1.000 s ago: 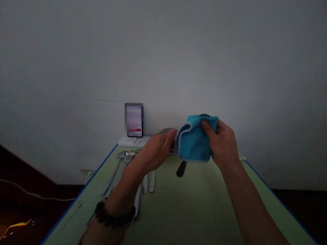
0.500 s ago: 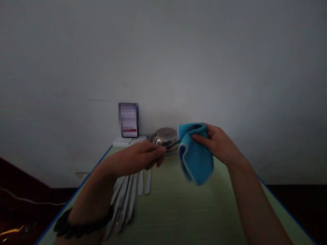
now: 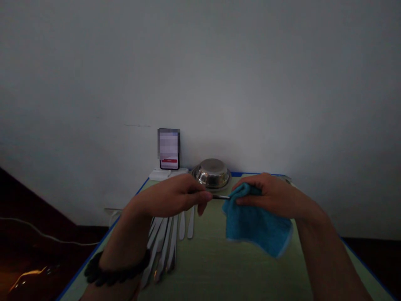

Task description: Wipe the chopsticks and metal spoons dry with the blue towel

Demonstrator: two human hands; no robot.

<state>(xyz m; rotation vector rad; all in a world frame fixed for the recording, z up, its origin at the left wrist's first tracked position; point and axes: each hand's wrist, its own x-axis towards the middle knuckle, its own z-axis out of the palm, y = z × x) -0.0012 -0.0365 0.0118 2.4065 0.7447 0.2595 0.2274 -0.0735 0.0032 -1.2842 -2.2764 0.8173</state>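
Note:
My left hand (image 3: 175,195) is closed on one end of a thin metal utensil (image 3: 221,197), held level above the green table (image 3: 219,259). My right hand (image 3: 272,194) is closed on a blue cloth (image 3: 255,223) that wraps the utensil's other end, so that end is hidden. The cloth hangs down below my right hand. A dark bead bracelet (image 3: 115,274) sits on my left wrist.
Several pieces of silver cutlery (image 3: 169,238) lie in a row on the table under my left forearm. A steel bowl (image 3: 211,173) stands upside down at the far edge by the wall. A phone (image 3: 169,149) leans upright on a white stand to its left.
Both hands dropped lower. The left hand moved from beside the cloth to gripping the utensil's end. The cloth, bunched high a second ago, now hangs open under the right hand.

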